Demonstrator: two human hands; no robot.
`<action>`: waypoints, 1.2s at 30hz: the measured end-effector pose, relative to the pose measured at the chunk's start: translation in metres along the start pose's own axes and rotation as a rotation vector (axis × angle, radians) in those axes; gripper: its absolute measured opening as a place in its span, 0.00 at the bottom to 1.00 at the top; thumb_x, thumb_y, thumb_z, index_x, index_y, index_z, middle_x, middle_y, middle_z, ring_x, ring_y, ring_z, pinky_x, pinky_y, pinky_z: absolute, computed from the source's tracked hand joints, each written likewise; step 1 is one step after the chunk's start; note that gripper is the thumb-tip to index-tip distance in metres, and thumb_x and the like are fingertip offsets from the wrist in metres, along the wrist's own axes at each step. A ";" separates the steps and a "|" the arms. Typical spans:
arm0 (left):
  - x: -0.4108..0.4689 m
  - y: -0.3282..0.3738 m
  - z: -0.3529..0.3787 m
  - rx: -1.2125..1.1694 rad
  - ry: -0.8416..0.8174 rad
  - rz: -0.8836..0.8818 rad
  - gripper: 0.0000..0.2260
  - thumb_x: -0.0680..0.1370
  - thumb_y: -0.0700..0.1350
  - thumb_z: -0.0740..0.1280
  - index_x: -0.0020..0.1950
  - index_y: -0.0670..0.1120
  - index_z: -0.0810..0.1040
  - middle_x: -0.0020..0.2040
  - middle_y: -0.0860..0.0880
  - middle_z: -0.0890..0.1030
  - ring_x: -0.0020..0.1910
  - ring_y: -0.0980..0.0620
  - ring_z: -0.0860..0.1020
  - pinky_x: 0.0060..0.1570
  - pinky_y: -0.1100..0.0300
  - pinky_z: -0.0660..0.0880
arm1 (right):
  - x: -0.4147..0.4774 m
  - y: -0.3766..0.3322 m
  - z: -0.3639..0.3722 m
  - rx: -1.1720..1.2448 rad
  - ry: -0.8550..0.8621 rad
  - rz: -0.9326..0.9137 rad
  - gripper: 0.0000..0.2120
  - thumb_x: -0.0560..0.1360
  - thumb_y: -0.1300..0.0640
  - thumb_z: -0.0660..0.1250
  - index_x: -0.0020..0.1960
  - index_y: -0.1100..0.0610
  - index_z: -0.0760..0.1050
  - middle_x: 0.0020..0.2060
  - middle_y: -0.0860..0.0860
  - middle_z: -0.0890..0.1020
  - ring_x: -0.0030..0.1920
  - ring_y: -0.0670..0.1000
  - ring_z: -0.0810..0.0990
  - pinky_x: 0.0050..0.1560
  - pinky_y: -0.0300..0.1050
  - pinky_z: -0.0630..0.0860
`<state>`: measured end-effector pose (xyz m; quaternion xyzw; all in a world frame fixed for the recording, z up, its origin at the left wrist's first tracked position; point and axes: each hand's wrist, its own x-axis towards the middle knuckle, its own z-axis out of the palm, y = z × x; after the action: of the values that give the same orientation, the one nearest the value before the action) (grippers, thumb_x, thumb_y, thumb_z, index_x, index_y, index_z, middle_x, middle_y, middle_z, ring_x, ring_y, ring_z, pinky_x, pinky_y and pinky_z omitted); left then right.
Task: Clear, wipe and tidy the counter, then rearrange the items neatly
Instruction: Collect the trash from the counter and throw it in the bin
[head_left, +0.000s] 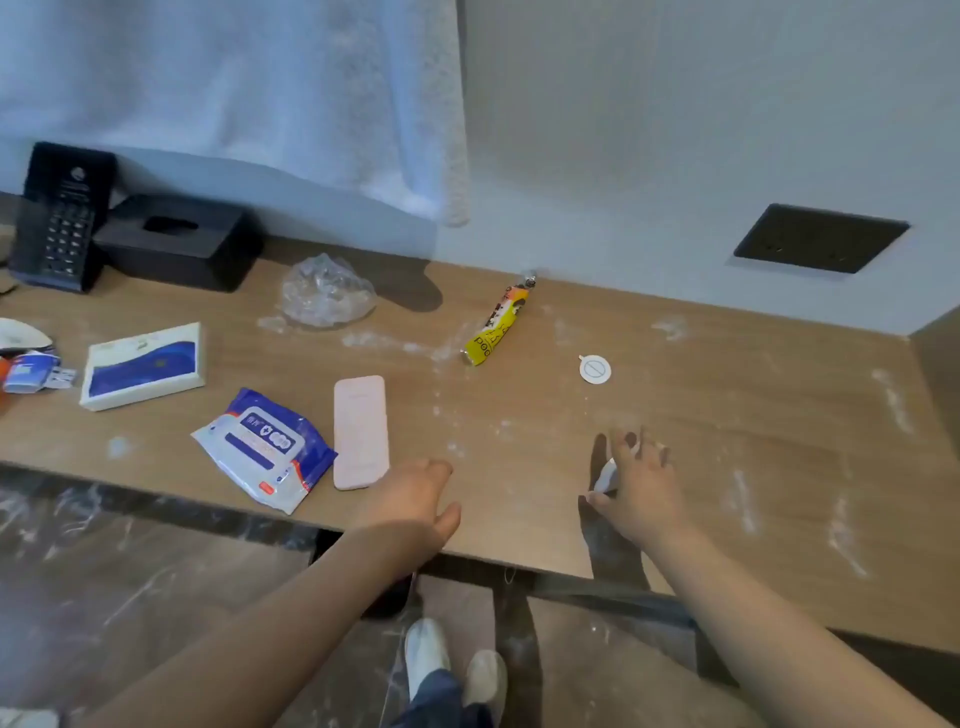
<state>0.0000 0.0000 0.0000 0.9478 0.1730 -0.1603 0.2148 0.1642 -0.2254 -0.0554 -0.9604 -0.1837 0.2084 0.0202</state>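
My right hand (639, 491), fingers splayed, presses a white wipe (607, 475) onto the counter (519, 415); my left hand (415, 499) hovers near the edge, loose and empty.

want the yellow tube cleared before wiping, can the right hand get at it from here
Probably yes: the yellow tube lies on bare counter beyond the right hand, with only white powder between. The hand does rest on a white wipe, though.
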 end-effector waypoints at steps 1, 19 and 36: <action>0.005 -0.001 0.000 0.013 -0.014 -0.010 0.21 0.80 0.54 0.60 0.72 0.48 0.67 0.66 0.50 0.72 0.63 0.50 0.72 0.62 0.56 0.70 | 0.003 -0.002 0.000 0.000 -0.015 -0.005 0.43 0.71 0.42 0.70 0.77 0.52 0.50 0.76 0.61 0.52 0.74 0.65 0.56 0.71 0.52 0.60; 0.046 -0.046 -0.017 0.007 -0.006 0.011 0.17 0.80 0.54 0.60 0.66 0.49 0.72 0.60 0.50 0.75 0.55 0.50 0.75 0.53 0.54 0.76 | 0.026 -0.060 0.002 0.355 0.234 -0.045 0.31 0.66 0.62 0.75 0.66 0.56 0.68 0.61 0.55 0.66 0.62 0.59 0.69 0.57 0.46 0.69; 0.069 -0.041 -0.025 -0.058 0.108 -0.086 0.17 0.80 0.51 0.62 0.66 0.46 0.71 0.61 0.48 0.74 0.58 0.48 0.74 0.54 0.56 0.70 | 0.109 -0.029 -0.056 0.518 0.248 -0.017 0.29 0.73 0.69 0.62 0.73 0.59 0.62 0.64 0.57 0.74 0.62 0.59 0.74 0.53 0.45 0.68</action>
<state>0.0505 0.0639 -0.0192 0.9401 0.2293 -0.1131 0.2254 0.2694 -0.1572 -0.0435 -0.9398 -0.1286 0.1290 0.2892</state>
